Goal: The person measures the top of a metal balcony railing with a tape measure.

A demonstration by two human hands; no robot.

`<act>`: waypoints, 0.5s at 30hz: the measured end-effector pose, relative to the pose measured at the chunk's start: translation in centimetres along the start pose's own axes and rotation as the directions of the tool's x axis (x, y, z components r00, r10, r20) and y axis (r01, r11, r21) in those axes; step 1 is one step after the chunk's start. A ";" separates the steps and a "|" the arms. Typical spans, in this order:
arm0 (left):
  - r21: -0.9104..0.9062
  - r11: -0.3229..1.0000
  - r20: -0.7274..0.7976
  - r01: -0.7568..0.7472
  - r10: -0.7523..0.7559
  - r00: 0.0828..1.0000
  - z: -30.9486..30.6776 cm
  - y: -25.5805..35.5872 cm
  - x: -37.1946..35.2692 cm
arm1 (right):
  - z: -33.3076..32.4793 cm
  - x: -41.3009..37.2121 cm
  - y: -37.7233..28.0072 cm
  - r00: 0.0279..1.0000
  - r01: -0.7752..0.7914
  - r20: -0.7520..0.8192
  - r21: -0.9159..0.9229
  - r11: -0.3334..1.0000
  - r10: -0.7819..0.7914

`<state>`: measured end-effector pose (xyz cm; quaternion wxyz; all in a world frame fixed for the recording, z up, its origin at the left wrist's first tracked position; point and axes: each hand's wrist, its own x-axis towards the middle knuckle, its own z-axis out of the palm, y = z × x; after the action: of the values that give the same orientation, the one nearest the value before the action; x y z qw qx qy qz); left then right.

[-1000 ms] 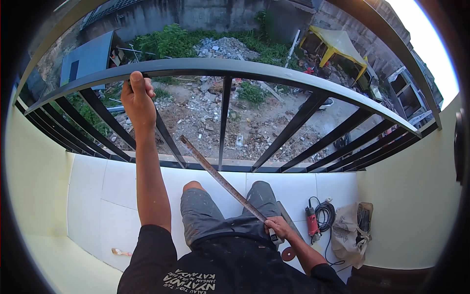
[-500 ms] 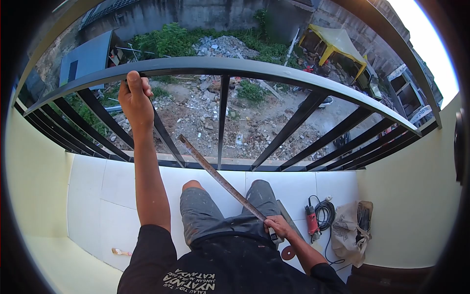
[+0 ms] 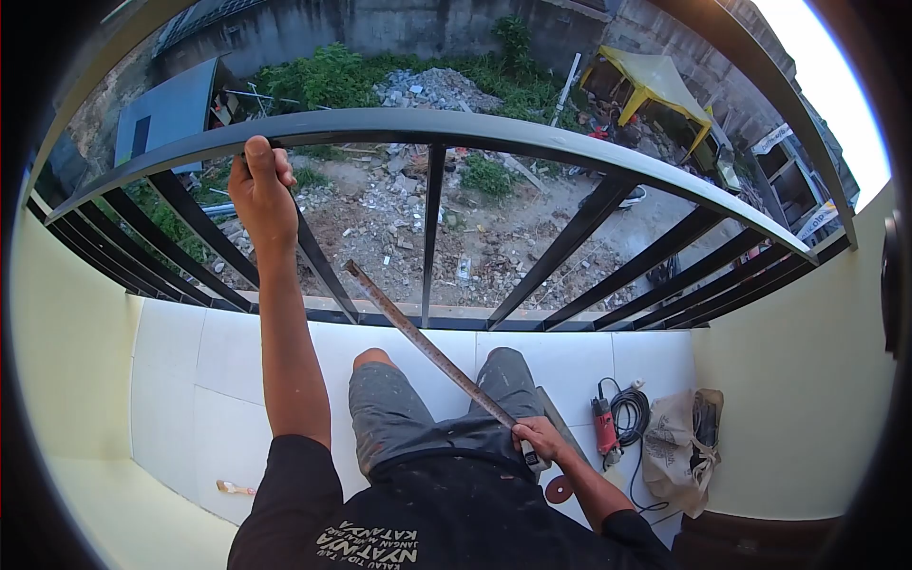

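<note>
My left hand (image 3: 263, 195) grips the black metal railing (image 3: 380, 123) near its left part, with the thumb on top and the fingers curled round the underside. Low at centre right, my right hand (image 3: 541, 440) is closed round a tape measure (image 3: 532, 456). The worn blade (image 3: 427, 350) sticks out up and to the left across my thighs, and its free end hangs in front of the railing bars, touching nothing I can make out.
A red power tool (image 3: 606, 427) with a coiled black cable, a cloth sack (image 3: 676, 451) and a reddish disc (image 3: 560, 489) lie to the right on white tiles. A brush (image 3: 236, 488) is at the lower left. Rubble (image 3: 437, 90) and a yellow canopy (image 3: 655, 81) are beyond the railing.
</note>
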<state>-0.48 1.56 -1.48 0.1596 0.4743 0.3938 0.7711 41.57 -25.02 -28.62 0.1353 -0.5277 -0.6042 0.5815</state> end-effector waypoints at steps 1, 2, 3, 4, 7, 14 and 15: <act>-0.004 1.000 -0.001 -0.002 0.002 1.000 0.0 0.0 0.0 | 0.0 0.0 -0.1 1.000 0.000 0.000 0.000 1.000 0.000; -0.009 1.000 -0.001 -0.003 0.003 1.000 0.0 0.0 0.0 | 0.0 -0.1 -0.2 1.000 -0.011 0.002 0.014 1.000 0.011; -0.009 1.000 -0.001 -0.003 0.003 1.000 0.0 0.0 0.0 | 0.0 -0.1 -0.3 1.000 -0.022 0.003 0.027 0.999 0.022; -0.015 1.000 -0.001 -0.002 0.002 1.000 0.1 0.1 0.0 | 0.0 -0.1 -0.2 1.000 -0.022 0.003 0.027 0.999 0.022; -0.016 1.000 0.001 -0.001 0.001 1.000 0.1 0.2 0.0 | 0.0 0.0 0.1 1.000 -0.015 0.008 0.017 1.000 0.015; -0.005 1.000 -0.003 0.008 -0.008 1.000 0.1 0.2 0.0 | 0.0 -0.1 -0.3 1.000 -0.018 0.001 0.025 1.000 0.018; -0.006 1.000 -0.003 0.008 -0.008 1.000 0.1 0.2 0.0 | 0.0 0.0 -0.4 1.000 -0.019 -0.004 0.031 0.999 0.019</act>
<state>-0.37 1.45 -1.31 0.1633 0.4710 0.3938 0.7723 41.37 -24.99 -28.28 0.1393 -0.5323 -0.5899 0.5910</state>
